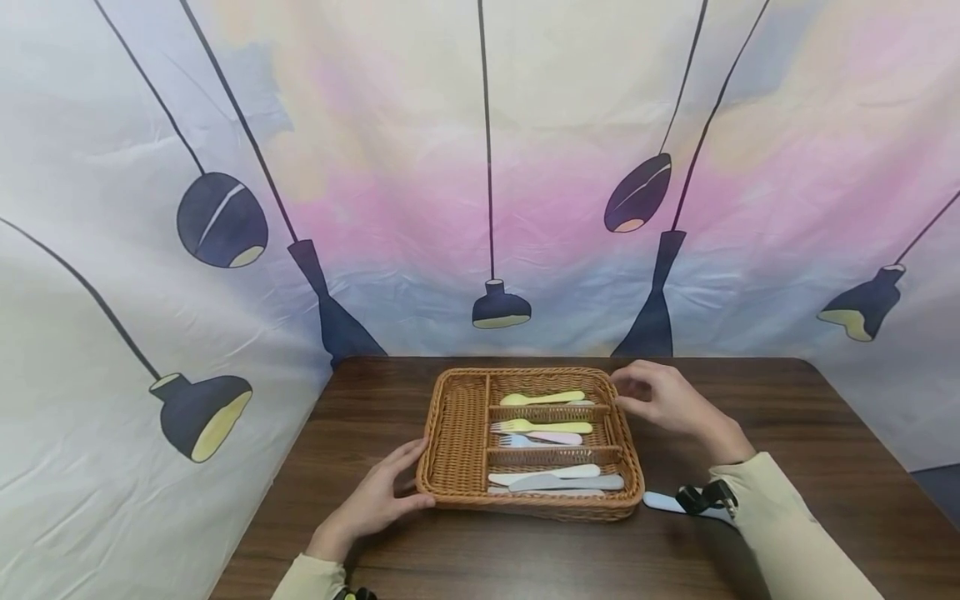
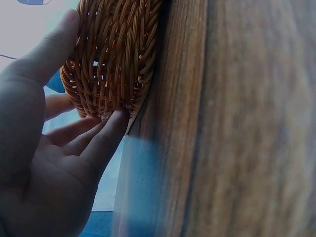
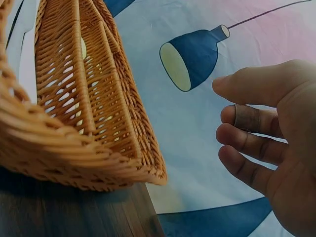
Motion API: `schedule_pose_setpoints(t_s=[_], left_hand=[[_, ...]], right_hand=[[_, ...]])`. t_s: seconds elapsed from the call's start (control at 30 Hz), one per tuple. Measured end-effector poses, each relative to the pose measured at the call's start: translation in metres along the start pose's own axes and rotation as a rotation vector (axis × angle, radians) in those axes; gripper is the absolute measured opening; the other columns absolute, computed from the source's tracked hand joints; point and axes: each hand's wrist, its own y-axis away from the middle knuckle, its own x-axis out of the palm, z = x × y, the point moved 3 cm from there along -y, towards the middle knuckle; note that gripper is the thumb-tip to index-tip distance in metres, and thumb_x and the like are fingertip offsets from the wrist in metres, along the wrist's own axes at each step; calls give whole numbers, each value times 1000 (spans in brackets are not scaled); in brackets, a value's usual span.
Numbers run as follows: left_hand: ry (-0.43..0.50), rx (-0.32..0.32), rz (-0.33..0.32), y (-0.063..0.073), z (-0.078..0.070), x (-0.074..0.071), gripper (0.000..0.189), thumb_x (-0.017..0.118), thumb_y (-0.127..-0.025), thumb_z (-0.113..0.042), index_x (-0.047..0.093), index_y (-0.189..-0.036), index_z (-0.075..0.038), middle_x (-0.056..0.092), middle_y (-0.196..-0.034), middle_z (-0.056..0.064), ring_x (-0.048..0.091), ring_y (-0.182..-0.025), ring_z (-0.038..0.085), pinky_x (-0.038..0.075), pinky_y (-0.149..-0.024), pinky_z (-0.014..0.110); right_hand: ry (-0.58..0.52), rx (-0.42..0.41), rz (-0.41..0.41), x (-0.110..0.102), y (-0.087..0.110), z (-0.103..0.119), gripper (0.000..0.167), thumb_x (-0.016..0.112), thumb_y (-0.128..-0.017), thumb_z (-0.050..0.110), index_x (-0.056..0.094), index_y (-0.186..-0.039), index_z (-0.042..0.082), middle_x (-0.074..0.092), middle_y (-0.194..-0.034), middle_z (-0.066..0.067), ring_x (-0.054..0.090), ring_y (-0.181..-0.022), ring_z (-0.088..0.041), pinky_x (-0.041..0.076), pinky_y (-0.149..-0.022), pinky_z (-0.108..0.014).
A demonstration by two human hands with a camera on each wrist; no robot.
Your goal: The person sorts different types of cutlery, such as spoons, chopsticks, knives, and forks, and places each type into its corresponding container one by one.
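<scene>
A brown wicker cutlery basket [image 1: 460,437] with several compartments sits on the table. My left hand [image 1: 378,492] holds its front left corner. In the left wrist view the thumb lies at the rim and the fingertips [image 2: 118,116] touch low on the woven side. Beside the back right corner is my right hand [image 1: 663,404], its fingers loosely bent; the right wrist view shows a gap between them and the basket. The back compartment holds a yellow spoon [image 1: 543,399]. A yellow fork [image 1: 540,427] and a blue fork [image 1: 517,442] share the middle one. Knives [image 1: 566,482] lie in front.
On the dark wooden table [image 1: 540,554], a pale blue utensil [image 1: 660,502] lies right of the basket, partly hidden by the right wrist. A cloth backdrop [image 1: 420,208] printed with lamps hangs behind the table. The basket's left compartment shows bare weave.
</scene>
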Motion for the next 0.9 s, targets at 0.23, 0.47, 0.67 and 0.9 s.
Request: schedule_pose_setpoints(t_s=[0.23, 0.47, 0.67, 0.9], left_hand=[[2, -4, 2, 0, 2, 2, 91, 77, -80, -41, 32, -153, -11, 31, -155, 17, 34, -139, 41, 51, -96, 36], [23, -1, 10, -1, 2, 2, 90, 78, -80, -38, 32, -153, -11, 30, -155, 17, 34, -139, 41, 51, -96, 37], [66, 9, 18, -2, 3, 2, 91, 79, -80, -34, 31, -153, -9, 28, -156, 18, 34, -139, 40, 51, -96, 34], [75, 1, 25, 0, 2, 1, 90, 78, -81, -33, 30, -153, -9, 27, -156, 19, 33, -139, 42, 52, -96, 35]], right_hand=[[20, -16, -15, -4, 12, -1, 30, 78, -83, 15, 69, -112, 13, 67, -102, -1, 63, -83, -12, 55, -69, -31], [41, 10, -18, -8, 28, -6, 30, 79, -82, 15, 69, -111, 13, 67, -104, 1, 63, -83, -12, 55, -70, -31], [64, 24, -36, -10, 44, -11, 29, 80, -81, 16, 69, -108, 16, 68, -103, 2, 64, -83, -16, 54, -70, -31], [72, 55, -33, -14, 61, -14, 30, 79, -82, 19, 68, -110, 19, 67, -106, 3, 64, -84, -15, 54, -70, -31]])
